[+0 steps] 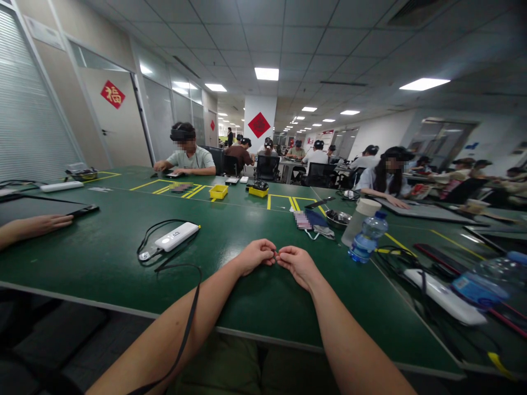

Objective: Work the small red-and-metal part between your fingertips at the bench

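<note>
At the center of the frame, the left hand and the right hand are meeting just above the green table, fingertips drawn in close to the thumbs so that both grips are narrow. Something small and dark seems to be showing between the fingertips, though at this size I cannot tell what it is or whether either hand is really holding it. A black strap is running over the left forearm at the lower left. Left of the hands, a white power bank is lying on the table with a black cable looping beside it. To the right of center, a clear water bottle is standing just beside a pale cup, with a metal bowl near them. A yellow tray is sitting farther back, near upper center, and another yellow tray is holding dark items to its right. At the far left edge, another person's hand is resting by a dark flat panel. Across the table, a person in a headset is leaning over the tabletop.
</note>
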